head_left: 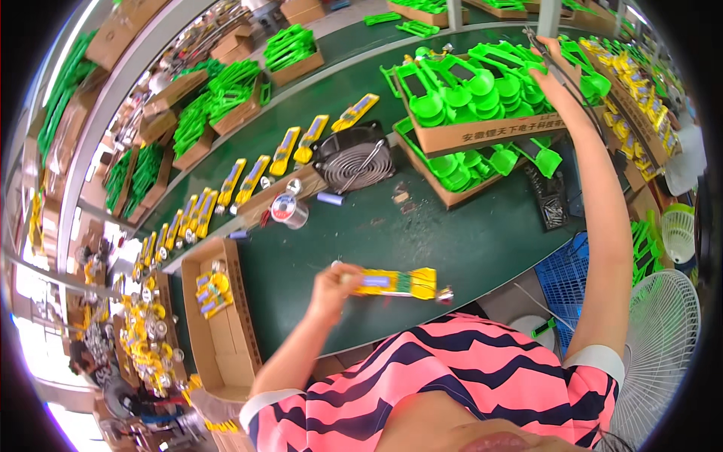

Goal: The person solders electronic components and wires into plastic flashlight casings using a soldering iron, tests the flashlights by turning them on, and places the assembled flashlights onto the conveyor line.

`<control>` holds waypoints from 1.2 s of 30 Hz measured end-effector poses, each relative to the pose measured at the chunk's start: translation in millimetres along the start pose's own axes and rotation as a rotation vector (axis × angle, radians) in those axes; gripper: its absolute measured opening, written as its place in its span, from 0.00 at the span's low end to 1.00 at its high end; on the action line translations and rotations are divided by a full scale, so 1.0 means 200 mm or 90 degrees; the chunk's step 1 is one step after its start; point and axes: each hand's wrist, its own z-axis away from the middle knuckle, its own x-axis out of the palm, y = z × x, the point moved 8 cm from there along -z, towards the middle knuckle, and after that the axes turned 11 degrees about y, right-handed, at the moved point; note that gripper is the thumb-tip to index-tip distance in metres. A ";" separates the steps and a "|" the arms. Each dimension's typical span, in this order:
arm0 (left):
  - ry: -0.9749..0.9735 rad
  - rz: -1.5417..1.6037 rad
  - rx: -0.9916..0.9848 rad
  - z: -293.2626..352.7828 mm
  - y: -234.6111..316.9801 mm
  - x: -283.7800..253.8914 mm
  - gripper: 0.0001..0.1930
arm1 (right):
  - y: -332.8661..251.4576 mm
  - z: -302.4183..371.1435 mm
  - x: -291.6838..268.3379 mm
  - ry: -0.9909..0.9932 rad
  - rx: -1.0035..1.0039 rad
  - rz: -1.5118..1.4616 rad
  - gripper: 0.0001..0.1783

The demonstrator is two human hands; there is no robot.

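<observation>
Low over the front of the green table, my left hand (334, 292) is closed on the left end of a yellow plastic housing (422, 283). The housing carries a lilac battery cell and a green circuit board, with a small silvery lamp piece (444, 295) by its right end. My right arm reaches far out to the back right. There my right hand (556, 66) is closed around a slim dark tool (544, 51) with a dark cord, its exact kind unclear. Just beside that hand, green plastic housings (482, 87) fill a cardboard box (489, 134).
A second box (450, 197) of green parts sits underneath. Behind my left hand are a black fan (358, 164), a solder spool (288, 209) and a row of yellow housings (285, 151). An open carton (226, 331) stands left; a white fan (655, 339) stands right.
</observation>
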 end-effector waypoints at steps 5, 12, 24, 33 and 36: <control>0.304 -0.420 0.451 0.30 0.04 0.07 0.14 | 0.04 -0.06 0.00 0.099 -0.050 0.077 0.19; 0.216 -0.467 0.739 0.60 0.45 0.23 0.09 | -0.18 0.36 -0.58 0.264 -0.224 -0.248 0.15; -0.242 -0.524 0.612 0.20 0.06 0.73 0.07 | -0.51 1.55 -0.23 -0.136 0.128 -0.444 0.09; -0.139 0.139 0.151 0.08 -0.03 0.46 0.04 | -0.54 1.63 -0.09 -0.283 0.206 -0.614 0.19; 0.164 -0.294 0.413 0.11 0.11 0.31 0.06 | -0.63 1.56 -0.28 -0.100 -0.048 -0.436 0.16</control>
